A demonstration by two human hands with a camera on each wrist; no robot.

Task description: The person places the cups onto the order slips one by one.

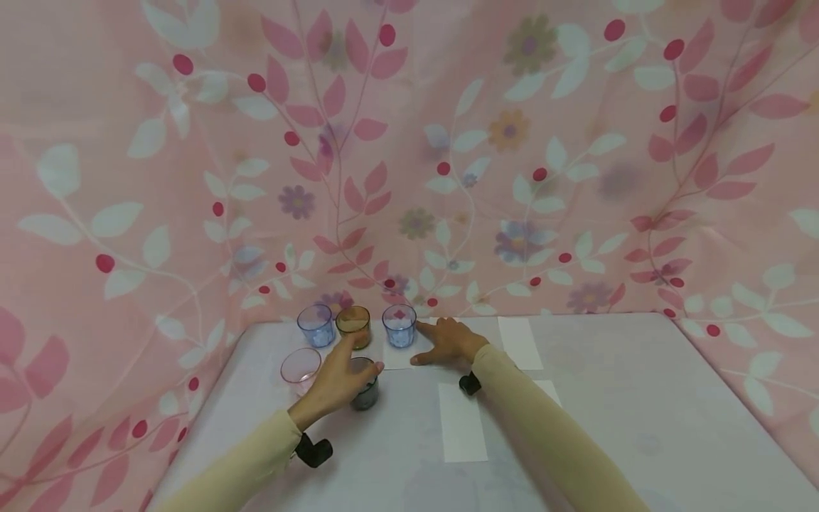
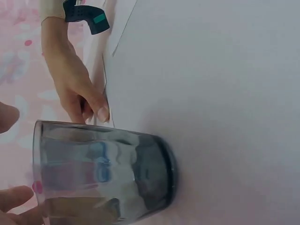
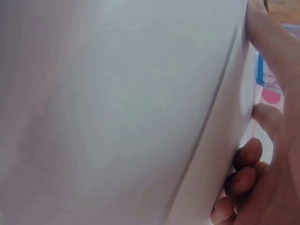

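Note:
My left hand (image 1: 334,380) reaches over a smoky grey glass (image 1: 365,400), its thumb and fingers spread near the rim. In the left wrist view that grey glass (image 2: 108,173) stands upright, with the thumb apart from it. An amber glass (image 1: 358,340) is just beyond the left fingers. My right hand (image 1: 451,341) rests on the table beside a clear blue glass (image 1: 400,331). Its thumb and index finger are spread, and the other fingers bend loosely in the right wrist view. Whether the index finger touches the blue glass, I cannot tell.
Left of the amber glass stands a second bluish glass (image 1: 316,331), with a pink glass (image 1: 301,370) nearer. White paper strips lie on the table (image 1: 608,412), one in front (image 1: 463,423) and one at the back (image 1: 520,341). Floral cloth (image 1: 409,178) hangs behind.

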